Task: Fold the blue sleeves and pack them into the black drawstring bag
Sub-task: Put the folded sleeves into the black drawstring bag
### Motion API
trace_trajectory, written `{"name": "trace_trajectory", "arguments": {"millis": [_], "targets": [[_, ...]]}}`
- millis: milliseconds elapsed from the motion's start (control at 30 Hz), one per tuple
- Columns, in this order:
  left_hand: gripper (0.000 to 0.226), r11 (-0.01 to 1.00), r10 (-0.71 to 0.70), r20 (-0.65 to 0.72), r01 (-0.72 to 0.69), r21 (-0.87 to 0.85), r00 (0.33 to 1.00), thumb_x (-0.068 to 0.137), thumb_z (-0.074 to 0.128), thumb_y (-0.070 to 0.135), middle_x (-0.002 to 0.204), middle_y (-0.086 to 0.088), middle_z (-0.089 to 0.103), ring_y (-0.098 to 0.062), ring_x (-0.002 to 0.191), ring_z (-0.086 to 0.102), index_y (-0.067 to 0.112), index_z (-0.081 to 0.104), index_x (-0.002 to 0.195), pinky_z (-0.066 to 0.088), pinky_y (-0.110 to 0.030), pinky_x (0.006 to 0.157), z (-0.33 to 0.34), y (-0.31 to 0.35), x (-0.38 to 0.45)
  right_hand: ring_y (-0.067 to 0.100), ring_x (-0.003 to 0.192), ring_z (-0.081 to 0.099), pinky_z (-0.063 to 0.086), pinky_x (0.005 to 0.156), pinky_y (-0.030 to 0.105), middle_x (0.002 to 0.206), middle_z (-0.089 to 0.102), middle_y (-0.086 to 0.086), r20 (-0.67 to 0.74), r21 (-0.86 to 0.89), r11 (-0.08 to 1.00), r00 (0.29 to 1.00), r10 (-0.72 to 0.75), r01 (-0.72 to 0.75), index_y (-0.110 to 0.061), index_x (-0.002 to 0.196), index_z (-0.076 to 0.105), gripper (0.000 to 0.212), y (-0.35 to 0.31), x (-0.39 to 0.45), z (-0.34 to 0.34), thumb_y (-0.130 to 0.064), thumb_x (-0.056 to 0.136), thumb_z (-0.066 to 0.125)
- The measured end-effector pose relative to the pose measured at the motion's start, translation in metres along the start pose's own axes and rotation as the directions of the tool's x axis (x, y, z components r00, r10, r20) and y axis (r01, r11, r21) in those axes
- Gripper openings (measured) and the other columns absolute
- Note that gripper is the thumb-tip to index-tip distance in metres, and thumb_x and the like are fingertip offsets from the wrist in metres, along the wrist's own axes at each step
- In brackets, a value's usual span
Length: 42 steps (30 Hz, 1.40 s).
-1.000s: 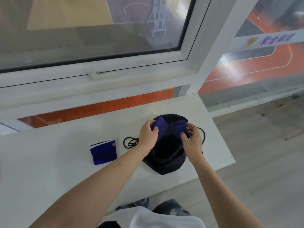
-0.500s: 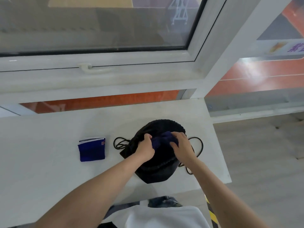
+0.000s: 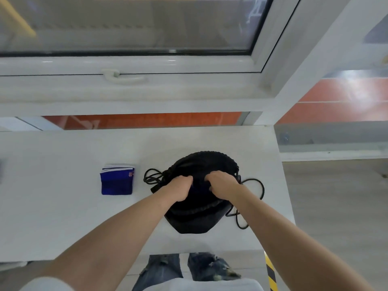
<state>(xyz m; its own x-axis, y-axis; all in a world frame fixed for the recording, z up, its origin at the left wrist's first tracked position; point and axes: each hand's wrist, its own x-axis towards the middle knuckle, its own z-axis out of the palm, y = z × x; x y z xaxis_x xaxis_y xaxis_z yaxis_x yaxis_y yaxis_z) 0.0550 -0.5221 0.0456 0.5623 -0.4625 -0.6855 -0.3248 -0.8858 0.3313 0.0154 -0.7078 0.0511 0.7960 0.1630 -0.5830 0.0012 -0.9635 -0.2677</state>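
The white table (image 3: 63, 217) carries the black drawstring bag (image 3: 195, 217) near its right edge. Left hand (image 3: 180, 188) and right hand (image 3: 223, 186) are pushed into its mouth, fingers hidden; contents cannot be told. A folded blue sleeve (image 3: 117, 182) lies left, apart.

One folded blue sleeve (image 3: 117, 181), one black bag (image 3: 199, 194), two hands

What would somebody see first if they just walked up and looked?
Two hands, the left hand and right hand, pushed into the open top of a black bag in the middle of the white table. Next, a folded blue sleeve lying alone to the bag's left, past the bag's black cords.
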Motion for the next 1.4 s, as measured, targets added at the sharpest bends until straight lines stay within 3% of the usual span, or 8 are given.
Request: {"name": "trace_trajectory", "arguments": {"millis": [367, 500, 633, 767, 933, 1067, 1300, 1400], "targets": [[0.029, 0.999, -0.006, -0.134, 0.012, 0.046, 0.991, 0.093, 0.051, 0.001, 0.123, -0.012, 0.049, -0.030, 0.109, 0.054, 0.009, 0.056, 0.121, 0.047, -0.038, 0.096, 0.023, -0.013, 0.007, 0.028, 0.103, 0.065, 0.059, 0.084, 0.041, 0.112, 0.070, 0.007, 0.036, 0.033, 0.999, 0.999, 0.022, -0.024, -0.019, 0.120, 0.071, 0.028, 0.014, 0.015, 0.027, -0.011, 0.096, 0.061], [0.025, 0.960, 0.051, -0.234, 0.016, 0.279, 0.971, 0.097, 0.050, 0.008, 0.121, -0.008, 0.052, -0.032, 0.120, 0.044, 0.012, 0.063, 0.118, 0.044, -0.041, 0.098, 0.025, -0.010, 0.005, 0.026, 0.106, 0.063, 0.058, 0.087, 0.041, 0.116, 0.063, 0.004, 0.005, 0.044, 0.999, 1.000, 0.022, -0.022, -0.018, 0.124, 0.070, 0.029, 0.012, 0.015, 0.030, -0.011, 0.097, 0.061], [0.024, 0.924, 0.071, -0.257, 0.033, 0.380, 0.964, 0.097, 0.053, 0.012, 0.119, -0.006, 0.056, -0.030, 0.121, 0.045, 0.017, 0.062, 0.119, 0.043, -0.041, 0.099, 0.023, -0.006, 0.001, 0.027, 0.116, 0.058, 0.057, 0.092, 0.042, 0.122, 0.060, 0.006, -0.062, 0.057, 0.998, 0.998, 0.009, -0.006, -0.016, 0.132, 0.066, 0.033, 0.011, 0.008, 0.026, -0.020, 0.100, 0.061], [0.028, 0.944, 0.117, -0.386, 0.019, 0.330, 0.915, 0.098, 0.057, 0.027, 0.123, -0.006, 0.056, -0.027, 0.116, 0.050, 0.017, 0.057, 0.125, 0.046, -0.039, 0.094, 0.016, 0.002, -0.015, 0.026, 0.127, 0.052, 0.052, 0.101, 0.041, 0.134, 0.060, 0.005, -0.238, 0.066, 0.997, 0.971, -0.028, 0.045, -0.015, 0.140, 0.059, 0.040, 0.004, -0.012, 0.022, -0.027, 0.102, 0.058], [0.037, 0.961, 0.185, -0.653, 0.003, 0.275, 0.734, 0.097, 0.059, 0.028, 0.134, -0.009, 0.056, -0.028, 0.124, 0.053, 0.015, 0.057, 0.132, 0.048, -0.043, 0.100, 0.012, -0.005, -0.065, 0.023, 0.125, 0.055, 0.050, 0.101, 0.038, 0.133, 0.063, 0.000, -0.473, 0.072, 0.993, 0.880, -0.051, 0.096, -0.016, 0.136, 0.063, 0.036, -0.021, -0.045, 0.012, -0.026, 0.103, 0.056], [0.036, 0.981, 0.076, -0.755, 0.087, 0.174, 0.651, 0.100, 0.053, 0.030, 0.138, -0.010, 0.055, -0.028, 0.127, 0.051, 0.017, 0.056, 0.133, 0.048, -0.043, 0.101, 0.003, -0.029, -0.100, 0.023, 0.119, 0.058, 0.055, 0.093, 0.038, 0.126, 0.065, 0.000, -0.589, 0.058, 0.989, 0.805, -0.075, 0.135, -0.014, 0.128, 0.067, 0.030, -0.057, -0.053, 0.012, -0.021, 0.100, 0.058], [0.036, 0.985, -0.057, -0.760, 0.159, 0.062, 0.647, 0.099, 0.052, 0.028, 0.135, -0.007, 0.054, -0.026, 0.124, 0.053, 0.016, 0.053, 0.133, 0.050, -0.041, 0.096, 0.007, -0.108, -0.141, 0.022, 0.114, 0.060, 0.056, 0.091, 0.037, 0.120, 0.067, 0.001, -0.658, 0.035, 0.976, 0.740, -0.139, 0.214, -0.011, 0.122, 0.069, 0.026, -0.145, -0.035, 0.015, -0.016, 0.099, 0.059], [0.039, 0.982, -0.107, -0.729, 0.189, 0.031, 0.676, 0.098, 0.052, 0.029, 0.136, -0.006, 0.056, -0.026, 0.122, 0.054, 0.015, 0.054, 0.134, 0.049, -0.040, 0.096, 0.013, -0.158, -0.154, 0.023, 0.110, 0.060, 0.056, 0.090, 0.038, 0.116, 0.067, 0.002, -0.636, 0.045, 0.973, 0.757, -0.148, 0.227, -0.009, 0.118, 0.069, 0.023, -0.193, -0.016, 0.019, -0.014, 0.098, 0.059]]}}
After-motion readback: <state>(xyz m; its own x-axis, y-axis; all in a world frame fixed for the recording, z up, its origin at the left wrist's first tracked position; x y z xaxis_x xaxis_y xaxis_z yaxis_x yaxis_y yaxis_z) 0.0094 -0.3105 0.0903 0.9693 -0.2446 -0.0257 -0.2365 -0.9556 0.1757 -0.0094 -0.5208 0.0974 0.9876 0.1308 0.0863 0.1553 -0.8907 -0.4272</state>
